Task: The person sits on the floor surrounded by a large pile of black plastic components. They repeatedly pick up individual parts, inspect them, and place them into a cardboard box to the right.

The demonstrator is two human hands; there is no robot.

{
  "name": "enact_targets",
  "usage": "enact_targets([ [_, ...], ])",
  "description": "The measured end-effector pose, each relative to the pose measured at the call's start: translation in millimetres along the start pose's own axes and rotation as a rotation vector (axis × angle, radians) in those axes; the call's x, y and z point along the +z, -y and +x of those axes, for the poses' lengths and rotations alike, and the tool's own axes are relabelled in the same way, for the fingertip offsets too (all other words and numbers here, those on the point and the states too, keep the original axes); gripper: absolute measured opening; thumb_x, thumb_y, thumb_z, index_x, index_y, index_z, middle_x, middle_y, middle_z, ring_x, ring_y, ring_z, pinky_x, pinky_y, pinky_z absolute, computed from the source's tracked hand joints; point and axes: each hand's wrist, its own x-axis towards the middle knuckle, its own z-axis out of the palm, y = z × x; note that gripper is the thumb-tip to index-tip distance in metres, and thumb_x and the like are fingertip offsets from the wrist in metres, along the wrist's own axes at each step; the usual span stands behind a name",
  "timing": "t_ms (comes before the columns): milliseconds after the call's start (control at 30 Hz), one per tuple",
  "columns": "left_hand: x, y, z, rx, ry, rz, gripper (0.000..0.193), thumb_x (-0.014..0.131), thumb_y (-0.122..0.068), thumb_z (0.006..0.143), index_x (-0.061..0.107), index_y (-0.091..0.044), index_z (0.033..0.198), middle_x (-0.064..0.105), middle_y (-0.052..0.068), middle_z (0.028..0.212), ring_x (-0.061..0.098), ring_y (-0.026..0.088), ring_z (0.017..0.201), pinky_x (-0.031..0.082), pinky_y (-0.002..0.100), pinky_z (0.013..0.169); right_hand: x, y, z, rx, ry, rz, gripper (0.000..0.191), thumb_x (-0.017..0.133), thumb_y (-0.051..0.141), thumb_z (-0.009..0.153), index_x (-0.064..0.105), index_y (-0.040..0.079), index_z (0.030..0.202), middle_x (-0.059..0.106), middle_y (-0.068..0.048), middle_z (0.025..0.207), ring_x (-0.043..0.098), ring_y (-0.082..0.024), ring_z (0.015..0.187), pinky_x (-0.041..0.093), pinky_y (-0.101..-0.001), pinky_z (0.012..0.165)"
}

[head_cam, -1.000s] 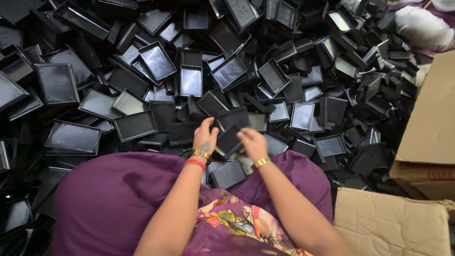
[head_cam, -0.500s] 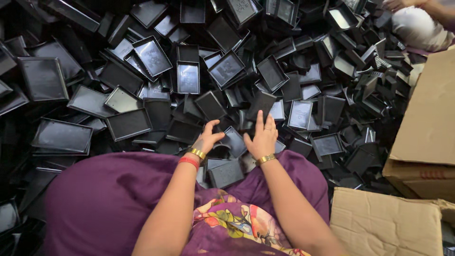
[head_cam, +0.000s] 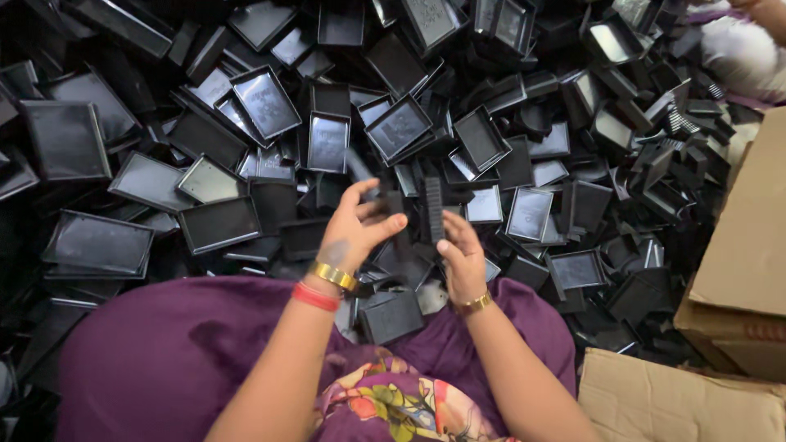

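Observation:
A deep heap of black plastic trays (head_cam: 393,131) covers the floor in front of me. My right hand (head_cam: 460,260), with a gold bangle at the wrist, grips a narrow black tray (head_cam: 434,209) turned on its edge, just above the heap. My left hand (head_cam: 354,233), wearing gold and red bangles, is raised beside it, thumb and fingers curled around another dark tray piece (head_cam: 383,203). The two hands are close together, a few centimetres apart. One more black tray (head_cam: 391,315) lies on my purple-clad lap (head_cam: 164,352) below them.
Brown cardboard boxes stand at the right (head_cam: 737,270) and lower right (head_cam: 671,401). Another person's hand and a white bundle (head_cam: 745,53) show at the top right corner. Larger flat trays (head_cam: 97,244) lie at the left of the heap.
Both hands have lifted from the heap, where they lay spread on the trays. The right hand now holds a tray on edge, and the left has closed around a dark piece.

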Motion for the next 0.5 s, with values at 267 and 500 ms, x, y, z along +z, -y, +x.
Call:
enact_targets([
  [267, 8.7, 18.8, 4.2, -0.148, -0.070, -0.201, 0.098, 0.089, -0.019, 0.071, 0.036, -0.012, 0.153, 0.067, 0.019, 0.124, 0.070, 0.022, 0.096, 0.059, 0.033, 0.075, 6.2, -9.0, -7.7, 0.317, 0.087, 0.360, 0.063, 0.067, 0.016, 0.093, 0.048, -0.009, 0.147, 0.062, -0.016, 0.136, 0.060, -0.027, 0.125, 0.047, -0.0448, 0.109],
  [500, 13.7, 22.7, 2.4, 0.032, -0.201, 0.182, 0.084, 0.086, -0.043, 0.071, 0.049, -0.013, 0.139, 0.065, 0.015, 0.117, 0.071, 0.025, 0.085, 0.059, 0.034, 0.068, 15.5, -6.2, -13.4, 0.113, 0.314, -0.283, 0.065, 0.072, 0.009, 0.091, 0.044, 0.001, 0.149, 0.058, -0.006, 0.136, 0.056, -0.016, 0.122, 0.046, -0.0332, 0.104],
])
